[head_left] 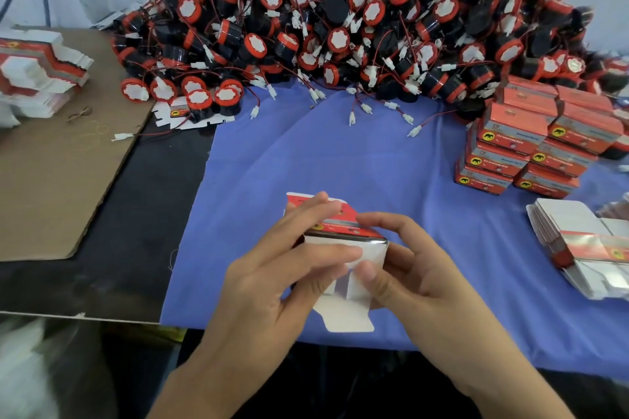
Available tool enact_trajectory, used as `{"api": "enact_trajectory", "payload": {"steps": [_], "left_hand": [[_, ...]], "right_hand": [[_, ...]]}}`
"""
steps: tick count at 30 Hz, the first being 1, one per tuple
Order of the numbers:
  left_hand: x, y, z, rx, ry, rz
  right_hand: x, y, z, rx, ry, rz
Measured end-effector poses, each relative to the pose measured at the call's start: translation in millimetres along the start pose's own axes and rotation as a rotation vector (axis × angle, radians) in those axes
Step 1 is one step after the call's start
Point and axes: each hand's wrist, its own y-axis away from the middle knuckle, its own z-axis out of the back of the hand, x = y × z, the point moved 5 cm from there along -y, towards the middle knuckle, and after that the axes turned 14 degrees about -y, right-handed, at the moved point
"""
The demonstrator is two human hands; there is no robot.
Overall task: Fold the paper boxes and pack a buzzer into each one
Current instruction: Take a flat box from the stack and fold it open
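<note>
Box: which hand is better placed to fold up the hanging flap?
Probably the right hand: its thumb presses the side flaps right above the hanging flap, while the left hand steadies the box.

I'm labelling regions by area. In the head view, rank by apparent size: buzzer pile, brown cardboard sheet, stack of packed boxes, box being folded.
1. buzzer pile
2. brown cardboard sheet
3. stack of packed boxes
4. box being folded: nearer the camera, so the last two are unsure.
</note>
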Motion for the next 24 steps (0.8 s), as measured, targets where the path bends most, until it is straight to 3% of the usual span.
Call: {"api": "enact_trajectory", "payload": {"steps": [5, 10, 15, 20, 24], "left_hand": [[4, 9, -9, -0.121, 0.236, 0.310], [10, 12, -12, -0.197, 0.501, 0.546], [5, 13, -13, -0.244, 0.452, 0.548], [6, 11, -8, -0.235, 0.441, 0.506], [0, 9, -12, -0.183, 0.420, 0.414]], "right_hand": [[-3, 2, -6, -0.133, 0.089, 0.182], [10, 8, -5, -0.016, 0.316, 0.413], [10, 8, -1, 0.055, 0.540, 0.453], [9, 16, 2, 0.238, 0.290, 0.231], [16, 17, 1, 0.022, 0.140, 0.259]]}}
